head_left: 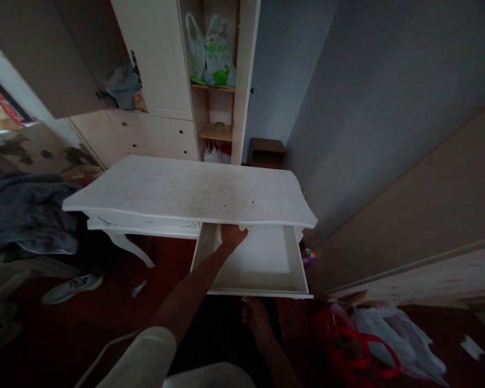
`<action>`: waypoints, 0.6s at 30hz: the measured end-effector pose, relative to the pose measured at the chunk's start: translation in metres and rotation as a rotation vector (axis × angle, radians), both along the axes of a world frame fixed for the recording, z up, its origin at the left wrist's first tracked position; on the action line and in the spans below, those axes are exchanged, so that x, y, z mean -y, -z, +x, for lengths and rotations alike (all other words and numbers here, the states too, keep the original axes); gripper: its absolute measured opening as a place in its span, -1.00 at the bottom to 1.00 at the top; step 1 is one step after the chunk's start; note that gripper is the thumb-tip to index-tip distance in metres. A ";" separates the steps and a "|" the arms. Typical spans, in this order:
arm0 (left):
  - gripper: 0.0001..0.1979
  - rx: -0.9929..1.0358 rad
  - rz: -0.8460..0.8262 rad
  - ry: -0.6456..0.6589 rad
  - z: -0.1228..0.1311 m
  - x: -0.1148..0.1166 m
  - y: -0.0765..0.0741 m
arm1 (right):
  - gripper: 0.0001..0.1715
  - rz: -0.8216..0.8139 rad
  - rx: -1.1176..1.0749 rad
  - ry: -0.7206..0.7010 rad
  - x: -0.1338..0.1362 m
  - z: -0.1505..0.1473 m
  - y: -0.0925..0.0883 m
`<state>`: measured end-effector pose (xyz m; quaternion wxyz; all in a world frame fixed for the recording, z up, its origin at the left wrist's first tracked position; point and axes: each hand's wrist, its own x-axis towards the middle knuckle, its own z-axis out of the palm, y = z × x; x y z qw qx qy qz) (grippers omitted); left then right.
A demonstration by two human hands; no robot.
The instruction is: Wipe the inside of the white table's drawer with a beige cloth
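Observation:
A white desk (186, 188) stands in front of me with its right drawer (267, 258) pulled out. My left hand (232, 235) reaches deep into the drawer, up under the desktop's edge. Its fingers are closed on what looks like a pale cloth (218, 233) pressed against the drawer's back left corner. My right hand (254, 313) is below the drawer's front panel (275, 294), with its fingers curled up against the panel's lower edge. The inside of the drawer looks bare and white apart from my hand.
A white wardrobe (157, 59) with plastic bags (216, 54) on open shelves stands behind the desk. Dark clothes (20, 207) and a sneaker (70, 288) lie at left. Red and white bags (372, 339) sit on the floor at right, beside a leaning board (428, 215).

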<state>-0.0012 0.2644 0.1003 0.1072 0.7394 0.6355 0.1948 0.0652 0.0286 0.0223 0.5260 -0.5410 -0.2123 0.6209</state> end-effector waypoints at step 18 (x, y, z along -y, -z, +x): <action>-0.51 -0.026 -0.041 0.401 0.134 0.018 -0.003 | -0.41 0.025 -0.002 -0.104 -0.002 0.006 0.003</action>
